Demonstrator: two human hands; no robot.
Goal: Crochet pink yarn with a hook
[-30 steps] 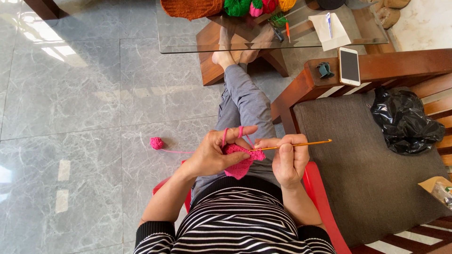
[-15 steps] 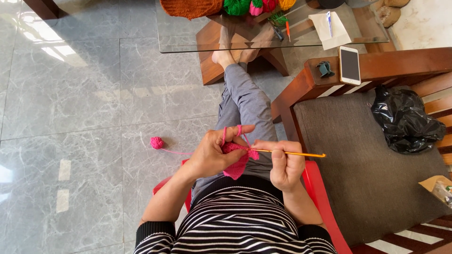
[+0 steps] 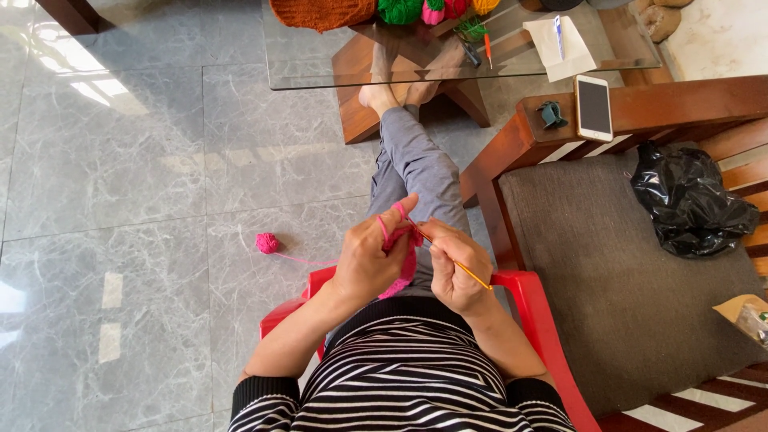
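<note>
Hook (image 3: 456,265) swung downward, right fingers (image 3: 448,248) pinching it, left fingers (image 3: 392,228) gripping pink crochet (image 3: 400,276)

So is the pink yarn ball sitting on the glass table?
No, the pink yarn ball lies on the floor, left of the red chair, its strand running to the hands.

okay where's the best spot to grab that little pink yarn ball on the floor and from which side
Probably from straight above, pinching the round body of the pink yarn ball across its width. It lies loose on the tiled floor with bare tile all round. Come in from its left, since the pink strand trails off its right side toward the left hand; a grip there avoids snagging it.
</note>
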